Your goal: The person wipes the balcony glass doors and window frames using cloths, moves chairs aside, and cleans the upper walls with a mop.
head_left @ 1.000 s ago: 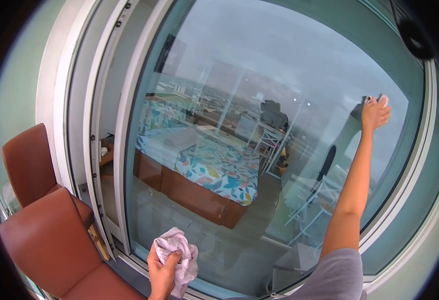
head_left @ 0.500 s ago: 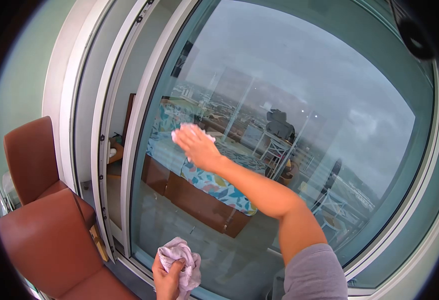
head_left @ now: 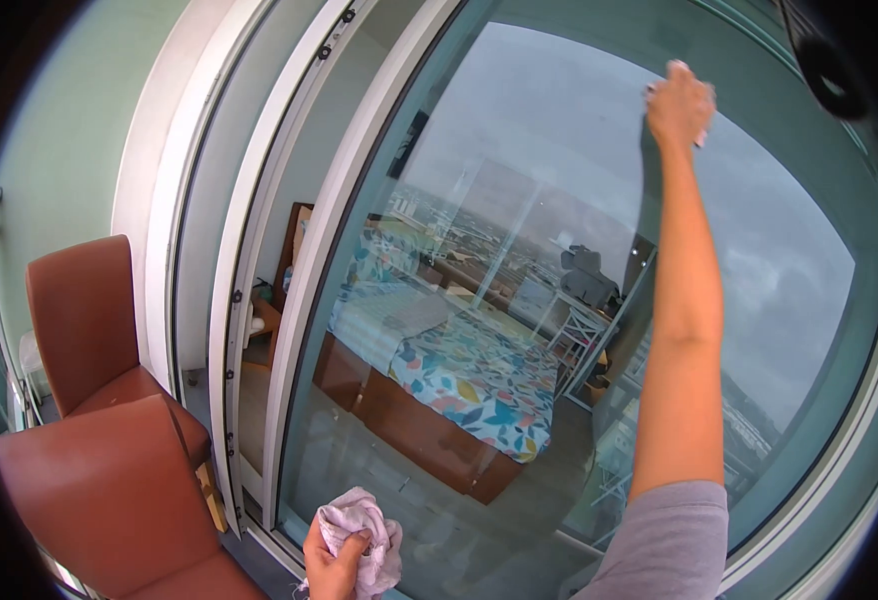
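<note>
Head view: shows right hand (head_left: 679, 108) raised high on the glass pane (head_left: 559, 85), up from a lower position near the left side, bringing the pale cloth (head_left: 702, 138) near the upper part of the pane. Curls partly over that cloth, apparently against the glass; cannot confirm fingertip position. Finds left hand (head_left: 333, 568) low, closed on the bunched pink cloth (head_left: 367, 540), thumb on top. Suggests contact by the right hand only.

Notes left window frame (head_left: 304, 310) bounding travel on one side, right window frame (head_left: 827, 480) on the other. Records open glass on both sides of the raised arm. Places near chair (head_left: 99, 490) beside the left hand, limiting room there.
</note>
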Demonstrator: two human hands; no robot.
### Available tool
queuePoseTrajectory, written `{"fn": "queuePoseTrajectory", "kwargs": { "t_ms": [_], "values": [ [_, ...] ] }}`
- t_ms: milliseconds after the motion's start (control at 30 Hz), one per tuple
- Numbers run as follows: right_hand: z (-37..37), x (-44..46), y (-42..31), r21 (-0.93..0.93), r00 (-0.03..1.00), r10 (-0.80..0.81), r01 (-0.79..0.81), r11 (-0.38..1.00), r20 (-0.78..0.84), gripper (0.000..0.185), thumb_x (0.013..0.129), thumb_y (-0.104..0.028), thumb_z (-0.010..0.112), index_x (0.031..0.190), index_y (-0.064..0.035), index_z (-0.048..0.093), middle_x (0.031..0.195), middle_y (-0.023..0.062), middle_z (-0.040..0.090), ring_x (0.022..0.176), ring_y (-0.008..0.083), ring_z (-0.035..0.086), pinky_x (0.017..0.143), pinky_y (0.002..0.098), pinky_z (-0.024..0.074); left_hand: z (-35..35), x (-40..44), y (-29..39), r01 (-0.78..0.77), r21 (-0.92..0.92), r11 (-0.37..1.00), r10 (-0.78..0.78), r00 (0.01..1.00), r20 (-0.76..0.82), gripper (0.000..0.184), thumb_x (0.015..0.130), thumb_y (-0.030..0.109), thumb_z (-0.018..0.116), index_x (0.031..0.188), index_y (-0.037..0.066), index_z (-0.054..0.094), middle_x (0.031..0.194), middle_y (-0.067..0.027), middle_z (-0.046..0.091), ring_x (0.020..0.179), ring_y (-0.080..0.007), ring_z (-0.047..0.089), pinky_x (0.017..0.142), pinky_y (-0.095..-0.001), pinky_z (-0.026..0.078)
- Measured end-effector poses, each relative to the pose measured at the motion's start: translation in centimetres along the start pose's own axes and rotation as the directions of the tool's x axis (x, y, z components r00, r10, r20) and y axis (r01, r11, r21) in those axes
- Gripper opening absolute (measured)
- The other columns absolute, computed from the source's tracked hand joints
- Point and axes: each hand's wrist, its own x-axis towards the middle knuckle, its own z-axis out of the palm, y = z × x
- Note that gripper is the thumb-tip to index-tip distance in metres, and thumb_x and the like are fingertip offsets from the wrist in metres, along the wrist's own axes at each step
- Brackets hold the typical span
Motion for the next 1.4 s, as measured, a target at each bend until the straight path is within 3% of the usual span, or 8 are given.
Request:
{"fn": "queuePoseTrajectory", "kwargs": {
  "t_ms": [300, 367, 467, 633, 833, 933, 1200, 1400],
  "values": [
    [0.5, -19.0, -32.0, 0.487, 0.860, -0.508, 0.466, 0.739, -0.051, 0.048, 0.079, -0.022, 0.065, 0.123, -0.0045, 0.052, 0.125, 0.0089, 0.052, 0.125, 0.0293, 0.041, 0.104, 0.0474, 0.0297, -2.7, 1.6, -4.3, -0.048, -0.007, 0.999, 0.047, 0.993, -0.111, 0.037, 0.082, 0.005, 0.057, 0.119, -0.002, 0.055, 0.102, -0.0108, 0.064, 0.086, -0.0188, 0.065, 0.073, -0.0286, 0.054],
    [-5.7, -24.5, -31.6, 0.659, 0.615, -0.744, 0.449, 0.604, 0.263, 0.063, 0.074, -0.020, 0.067, 0.132, -0.0041, 0.046, 0.131, 0.0137, 0.046, 0.131, 0.0323, 0.034, 0.112, 0.0462, 0.0232, -2.6, 0.5, -3.9, -0.030, -0.020, 0.999, 0.028, 0.994, -0.102, 0.037, 0.083, 0.005, 0.057, 0.119, -0.002, 0.055, 0.102, -0.0108, 0.064, 0.086, -0.0190, 0.065, 0.073, -0.0288, 0.054],
    [-11.6, -35.5, -26.2, 0.832, 0.510, -0.855, 0.511, 0.214, -0.093, 0.050, 0.074, -0.009, 0.061, 0.123, -0.0106, 0.051, 0.125, 0.0093, 0.049, 0.125, 0.0319, 0.039, 0.096, 0.0425, 0.0436, -1.9, -1.1, -3.3, 0.011, -0.046, 0.999, -0.014, 0.998, -0.060, 0.038, 0.083, 0.004, 0.057, 0.120, -0.003, 0.054, 0.102, -0.0109, 0.064, 0.087, -0.0196, 0.065, 0.073, -0.0292, 0.055],
    [-13.8, -24.1, -11.5, 0.858, 0.614, -0.750, 0.221, 0.464, 0.247, 0.057, 0.067, -0.008, 0.071, 0.120, -0.0171, 0.053, 0.116, 0.0080, 0.053, 0.111, 0.0328, 0.050, 0.080, 0.0438, 0.0523, 2.6, -1.9, -0.5, 0.022, -0.173, 0.985, -0.032, 0.998, -0.054, 0.032, 0.079, -0.002, 0.059, 0.111, -0.003, 0.054, 0.093, -0.0108, 0.064, 0.077, -0.0185, 0.065, 0.071, -0.0313, 0.055],
    [2.3, -4.1, 24.0, 0.262, 0.976, -0.178, 0.207, 0.943, -0.128, 0.042, 0.083, -0.011, 0.052, 0.125, -0.0094, 0.049, 0.109, 0.0083, 0.059, 0.097, 0.0227, 0.056, 0.081, 0.0435, 0.0435, 5.1, -2.9, -0.4, 0.021, -0.051, 0.998, -0.013, 0.987, 0.158, 0.032, 0.080, -0.003, 0.061, 0.112, -0.002, 0.055, 0.096, -0.0066, 0.063, 0.084, -0.0124, 0.061, 0.075, -0.0270, 0.051],
    [-4.8, -7.5, 16.0, -0.003, 0.978, -0.183, 0.183, 0.983, -0.104, 0.045, 0.083, -0.012, 0.053, 0.128, -0.0097, 0.048, 0.105, 0.0075, 0.059, 0.104, 0.0264, 0.051, 0.087, 0.0469, 0.0387, 5.7, -3.4, -0.8, 0.115, -0.127, 0.985, -0.095, 0.984, 0.149, 0.032, 0.080, -0.003, 0.061, 0.111, -0.002, 0.055, 0.096, -0.0064, 0.063, 0.084, -0.0123, 0.061, 0.075, -0.0269, 0.051],
    [-17.3, -31.6, -5.7, 0.848, 0.498, -0.865, 0.433, 0.305, 0.057, 0.061, 0.071, -0.013, 0.069, 0.128, -0.0163, 0.047, 0.125, 0.0078, 0.050, 0.122, 0.0297, 0.046, 0.103, 0.0454, 0.0394, 6.5, -5.9, -1.9, 0.182, -0.124, 0.975, -0.151, 0.962, 0.227, 0.031, 0.081, -0.003, 0.062, 0.112, -0.002, 0.055, 0.096, -0.0062, 0.063, 0.085, -0.0120, 0.061, 0.075, -0.0263, 0.051],
    [-13.0, -14.5, 6.9, 0.596, 0.795, -0.602, 0.449, 0.665, 0.074, 0.049, 0.075, -0.002, 0.059, 0.123, -0.0112, 0.053, 0.120, 0.0078, 0.055, 0.109, 0.0250, 0.053, 0.090, 0.0411, 0.0399, 6.6, -7.1, -2.3, 0.237, -0.107, 0.966, -0.207, 0.950, 0.235, 0.033, 0.081, -0.004, 0.061, 0.113, -0.002, 0.055, 0.097, -0.0063, 0.063, 0.086, -0.0120, 0.061, 0.076, -0.0261, 0.050]
  ]
}}
